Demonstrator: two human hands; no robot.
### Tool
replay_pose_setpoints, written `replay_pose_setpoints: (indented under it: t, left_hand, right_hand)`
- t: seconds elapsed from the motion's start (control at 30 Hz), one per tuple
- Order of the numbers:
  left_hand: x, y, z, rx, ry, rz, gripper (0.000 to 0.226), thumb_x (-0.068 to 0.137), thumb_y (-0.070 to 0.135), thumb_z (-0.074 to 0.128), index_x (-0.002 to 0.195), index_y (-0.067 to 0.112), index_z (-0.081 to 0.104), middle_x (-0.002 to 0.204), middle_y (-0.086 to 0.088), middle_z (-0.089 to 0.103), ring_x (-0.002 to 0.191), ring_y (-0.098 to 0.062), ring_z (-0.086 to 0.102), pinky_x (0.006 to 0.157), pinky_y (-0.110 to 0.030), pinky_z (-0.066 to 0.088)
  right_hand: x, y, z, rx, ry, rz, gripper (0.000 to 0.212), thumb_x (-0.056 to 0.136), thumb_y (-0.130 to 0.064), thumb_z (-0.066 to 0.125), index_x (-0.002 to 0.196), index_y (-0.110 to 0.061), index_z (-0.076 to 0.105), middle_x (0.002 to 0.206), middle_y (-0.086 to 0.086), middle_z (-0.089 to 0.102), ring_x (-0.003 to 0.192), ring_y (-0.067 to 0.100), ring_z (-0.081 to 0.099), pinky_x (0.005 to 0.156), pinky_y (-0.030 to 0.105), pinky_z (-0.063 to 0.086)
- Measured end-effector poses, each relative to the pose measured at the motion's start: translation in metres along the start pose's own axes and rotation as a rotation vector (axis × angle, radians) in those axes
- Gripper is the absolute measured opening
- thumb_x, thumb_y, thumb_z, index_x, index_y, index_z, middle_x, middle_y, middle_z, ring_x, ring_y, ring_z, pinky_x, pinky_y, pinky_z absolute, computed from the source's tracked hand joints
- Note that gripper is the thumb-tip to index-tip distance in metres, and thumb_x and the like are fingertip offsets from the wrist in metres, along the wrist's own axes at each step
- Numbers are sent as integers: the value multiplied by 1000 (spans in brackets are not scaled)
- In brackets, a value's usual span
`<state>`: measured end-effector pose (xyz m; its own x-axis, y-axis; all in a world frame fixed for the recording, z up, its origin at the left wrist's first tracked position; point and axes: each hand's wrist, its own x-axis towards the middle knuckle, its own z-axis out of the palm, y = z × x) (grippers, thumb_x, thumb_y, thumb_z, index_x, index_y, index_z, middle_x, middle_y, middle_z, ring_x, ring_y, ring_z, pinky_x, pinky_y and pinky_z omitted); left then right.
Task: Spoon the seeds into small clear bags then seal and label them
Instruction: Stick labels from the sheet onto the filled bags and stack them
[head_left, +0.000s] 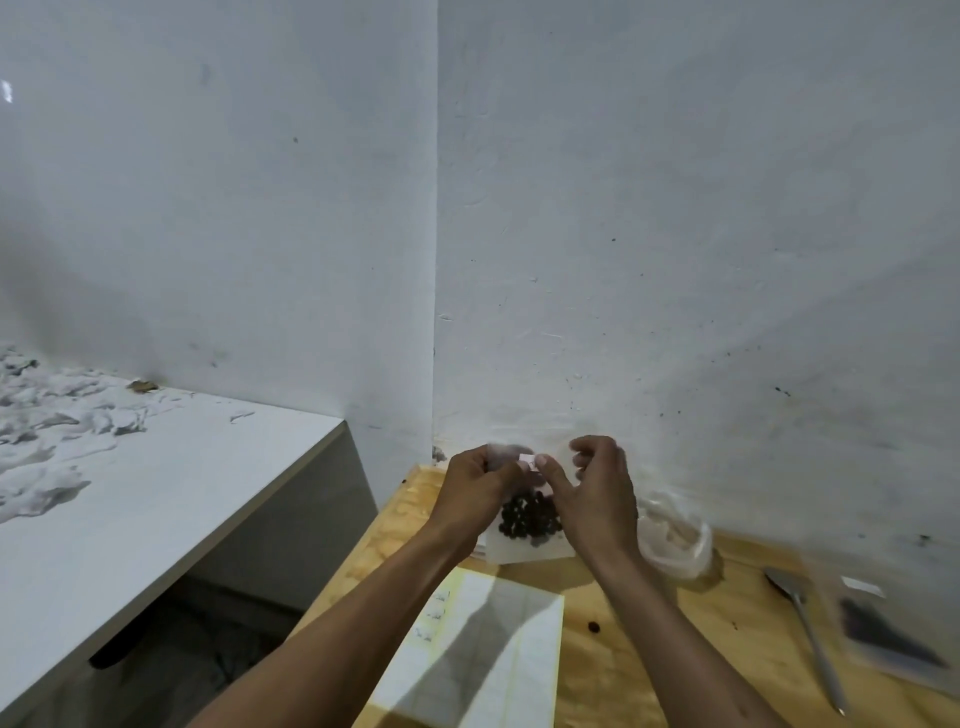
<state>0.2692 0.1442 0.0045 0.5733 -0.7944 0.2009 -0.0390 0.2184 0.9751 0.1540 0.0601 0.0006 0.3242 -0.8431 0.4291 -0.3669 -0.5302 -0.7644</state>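
A small clear bag (527, 540) with dark round seeds (530, 517) hangs above the wooden table (623, 660). My left hand (475, 488) grips the bag's upper left part. My right hand (592, 493) pinches a small white label (527, 458) at the bag's top, thumb pressing on it. A metal spoon (805, 623) lies on the table to the right. A label sheet (483, 644) with yellow edges lies below the bag.
A crumpled clear plastic bag (675, 540) sits right of my hands. Another clear bag with dark contents (883, 634) lies at the far right. One loose seed (595, 627) is on the wood. A white table (156, 493) stands to the left. The wall is close behind.
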Motion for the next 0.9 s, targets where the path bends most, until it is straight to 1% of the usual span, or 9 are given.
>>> replay_pose_setpoints:
  t: [0.1, 0.2, 0.27, 0.4, 0.5, 0.57, 0.67, 0.8, 0.9]
  left_hand:
    - [1, 0, 3, 17, 2, -3, 14, 95, 10, 67, 102, 0, 73, 87, -8, 79, 83, -16, 77, 68, -17, 56]
    - [5, -7, 8, 113, 31, -34, 14, 97, 16, 67, 97, 4, 74, 90, -10, 77, 86, -19, 75, 71, -17, 57]
    - [7, -13, 14, 262, 60, -35, 14, 97, 17, 67, 94, 7, 75, 85, -6, 75, 77, -14, 71, 63, -12, 53]
    - [11, -14, 30, 389, 76, -30, 15, 96, 18, 66, 91, 7, 75, 71, 3, 71, 57, 1, 64, 55, -9, 44]
    - [13, -13, 43, 360, 74, -48, 14, 96, 16, 66, 86, 9, 74, 70, -2, 71, 65, -11, 68, 62, -21, 49]
    - [16, -14, 49, 323, 78, -61, 19, 96, 18, 67, 79, 9, 73, 70, -8, 72, 70, -19, 69, 69, -32, 56]
    - [20, -18, 61, 296, 51, -61, 29, 96, 28, 69, 74, 8, 68, 66, -6, 68, 71, -21, 66, 73, -39, 56]
    - [13, -29, 95, 353, -128, -208, 39, 91, 45, 72, 113, 15, 61, 96, -6, 69, 85, -21, 68, 65, -33, 56]
    - [4, -45, 136, 321, -288, -228, 43, 93, 16, 71, 133, 12, 55, 101, -13, 70, 84, -23, 70, 74, -37, 61]
  right_hand:
    - [4, 5, -6, 185, -96, 186, 61, 81, -57, 73, 124, -18, 54, 114, -5, 58, 104, 15, 58, 87, 33, 51]
    - [6, 16, -10, 282, -159, 254, 41, 80, -48, 77, 84, -8, 72, 80, 3, 73, 79, 23, 68, 73, 32, 51]
    - [5, 21, -13, 263, -130, 251, 47, 82, -42, 78, 67, 0, 62, 62, 9, 60, 61, 25, 56, 64, 31, 44]
    - [2, 24, -23, 153, -112, 239, 40, 93, -32, 68, 61, -10, 56, 54, 0, 51, 53, 15, 48, 56, 28, 36]
    - [1, 28, -35, 124, -157, 229, 35, 99, -33, 58, 71, -13, 59, 62, -3, 55, 59, 13, 51, 58, 29, 38]
    - [0, 34, -48, 196, -253, 277, 25, 99, -41, 56, 97, -17, 64, 87, -4, 66, 80, 11, 62, 69, 30, 48]
    - [-4, 52, -71, 417, -400, 421, 40, 90, -37, 72, 123, -22, 55, 113, 4, 67, 99, 19, 67, 74, 30, 54]
    - [-4, 86, -103, 416, -168, 501, 40, 88, -16, 76, 124, -10, 61, 111, 8, 69, 90, 18, 67, 68, 30, 51]
    - [-4, 118, -138, 360, 24, 533, 43, 87, -14, 77, 127, -10, 61, 114, 9, 68, 95, 22, 66, 74, 33, 55]
